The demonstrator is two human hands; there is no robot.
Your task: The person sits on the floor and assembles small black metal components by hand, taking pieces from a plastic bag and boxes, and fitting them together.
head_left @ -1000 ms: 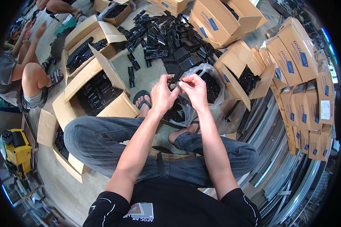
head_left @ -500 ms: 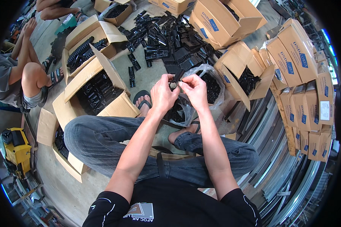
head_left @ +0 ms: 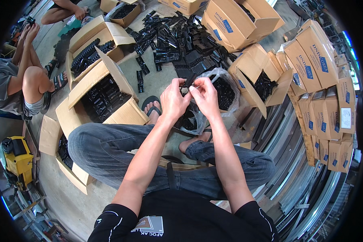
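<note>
My left hand [head_left: 174,98] is closed on a small black plastic part [head_left: 190,79], holding it up in front of me between thumb and fingers. Pinched against the same part is my right hand [head_left: 205,97], its thumb and fingertips touching it. The part's lower end is hidden by my fingers. Just beyond and right of my hands stands a clear plastic bag [head_left: 226,94] of small black pieces. A second clear bag [head_left: 193,121] with black pieces lies below my wrists, between my feet. Farther out spreads a heap of black plastic parts [head_left: 177,42] on the floor.
On the left, open cardboard boxes [head_left: 125,117] hold black parts. Another open box [head_left: 280,94] sits at the right, before stacked closed cartons [head_left: 316,60]. Long metal profiles [head_left: 286,161] lie along the right. A seated person [head_left: 12,82] works at the far left, near a yellow machine [head_left: 18,161].
My right hand has shifted slightly left, closer to my left hand, at the black part. The person at the left now raises a dark piece in their hands.
</note>
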